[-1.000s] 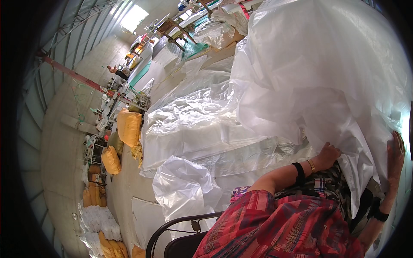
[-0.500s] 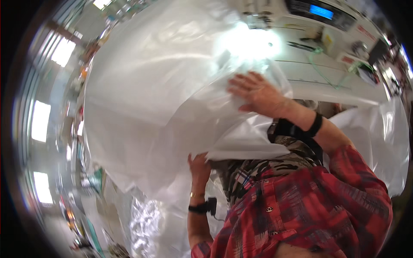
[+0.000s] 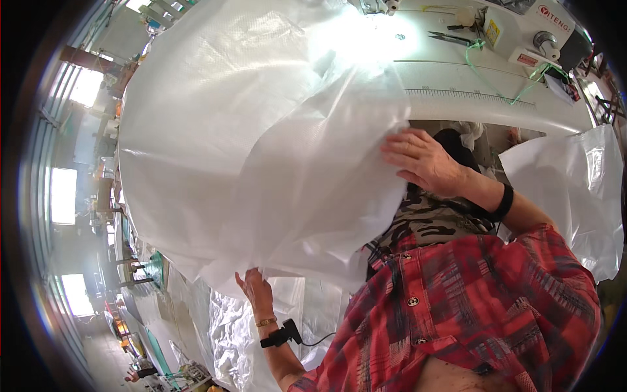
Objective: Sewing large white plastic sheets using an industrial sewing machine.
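Note:
A large white translucent woven plastic sheet [image 3: 196, 144] spreads over the sewing machine table and hangs toward my lap. Its near edge is pinched in my left hand [image 3: 257, 291], low and left of centre; some of those fingertips are hidden by the sheet. My right hand [image 3: 426, 162] is open beside the sheet's right edge, fingers stretched out toward the left; whether they touch it I cannot tell. Up at the sheet's far end, the sewing machine head [image 3: 375, 6] shows only in part, above a bright lamp glow.
Dark thread snips [image 3: 450, 39] and green thread [image 3: 471, 62] lie on the table at the right, behind a printed ruler scale [image 3: 457, 93]. More white sheeting [image 3: 568, 189] hangs at far right. Crinkled clear plastic [image 3: 232, 333] lies below my left hand.
My right hand has moved toward me and slightly right, off the sheet's middle to its edge. My left hand has gone left and nearer, drawing the sheet's near edge along.

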Action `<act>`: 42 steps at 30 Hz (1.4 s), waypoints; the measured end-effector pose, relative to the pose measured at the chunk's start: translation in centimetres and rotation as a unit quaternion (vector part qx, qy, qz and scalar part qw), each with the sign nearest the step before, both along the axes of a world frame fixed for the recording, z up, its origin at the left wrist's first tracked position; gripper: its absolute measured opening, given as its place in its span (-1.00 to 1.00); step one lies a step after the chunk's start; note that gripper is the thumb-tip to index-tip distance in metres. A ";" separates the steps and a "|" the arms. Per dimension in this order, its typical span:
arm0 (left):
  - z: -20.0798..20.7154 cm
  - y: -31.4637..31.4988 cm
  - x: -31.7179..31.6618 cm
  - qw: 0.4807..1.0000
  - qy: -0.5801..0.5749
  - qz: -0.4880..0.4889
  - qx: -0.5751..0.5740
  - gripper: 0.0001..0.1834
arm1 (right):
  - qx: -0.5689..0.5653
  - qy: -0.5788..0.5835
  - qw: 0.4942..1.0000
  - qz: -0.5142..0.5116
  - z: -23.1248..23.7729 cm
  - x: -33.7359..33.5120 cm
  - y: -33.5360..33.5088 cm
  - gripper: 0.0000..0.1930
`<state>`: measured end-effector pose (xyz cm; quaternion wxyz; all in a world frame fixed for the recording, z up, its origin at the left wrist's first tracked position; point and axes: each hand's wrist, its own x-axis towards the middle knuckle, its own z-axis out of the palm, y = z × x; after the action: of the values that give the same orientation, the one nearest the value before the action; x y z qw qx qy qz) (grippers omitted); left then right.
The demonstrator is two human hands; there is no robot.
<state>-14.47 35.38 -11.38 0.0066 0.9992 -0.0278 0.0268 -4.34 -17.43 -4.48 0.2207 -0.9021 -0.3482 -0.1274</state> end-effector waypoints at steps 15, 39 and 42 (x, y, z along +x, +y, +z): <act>5.5 -6.9 1.6 0.984 0.136 -0.064 0.097 -0.57 | 0.386 0.369 0.836 -0.122 -2.8 -1.5 4.0 -0.46; 13.4 -23.7 16.0 0.913 -0.219 -0.158 -0.304 -0.74 | 0.302 0.110 0.937 -0.134 6.8 0.5 -0.4 -0.75; 14.8 -23.1 16.2 0.948 -0.193 -0.080 -0.240 -0.75 | 0.379 0.261 0.888 -0.026 7.7 4.8 1.3 -0.66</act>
<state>1.70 12.28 3.47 0.2433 0.9383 -0.1007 0.2241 0.48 -16.13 3.23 0.6248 -0.7597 -0.1794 -0.0155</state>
